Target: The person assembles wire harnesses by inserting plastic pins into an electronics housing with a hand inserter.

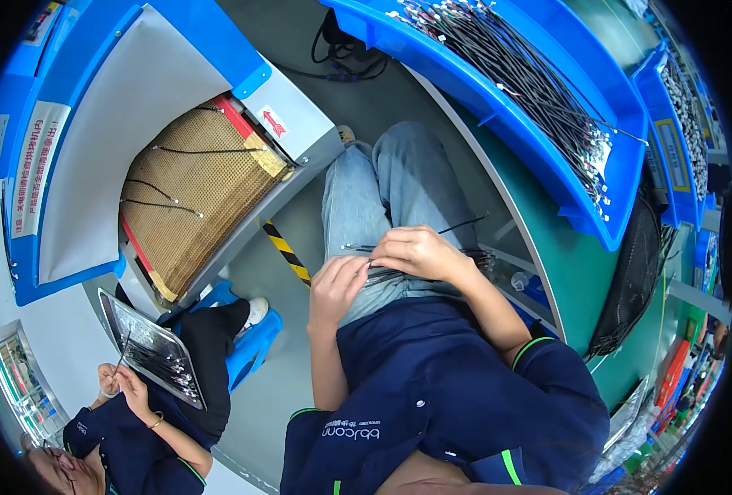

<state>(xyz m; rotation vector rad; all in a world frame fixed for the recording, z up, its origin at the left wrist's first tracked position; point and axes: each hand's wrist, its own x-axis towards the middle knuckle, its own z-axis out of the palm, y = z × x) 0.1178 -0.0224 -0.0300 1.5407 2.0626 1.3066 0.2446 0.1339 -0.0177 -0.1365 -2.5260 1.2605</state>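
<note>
Above my lap both hands meet, fingertips nearly touching. My right hand (419,251) is closed round a thin black cable (462,224), whose free end sticks out to the right past the knuckles. At the point where the hands meet, my left hand (338,285) pinches the cable's other end; the fingers hide what is there. A bundle of similar black cables (485,261) lies across my thighs under the hands, partly covered by them. Some light-coloured tips show at the bundle's left side.
On my left stands a blue-and-grey machine with a mesh conveyor belt (193,219) carrying several black cables. To my right, a green table (580,305) bears a large blue bin (539,177) heaped with cables. A seated co-worker handles a cable beside a metal tray (118,318).
</note>
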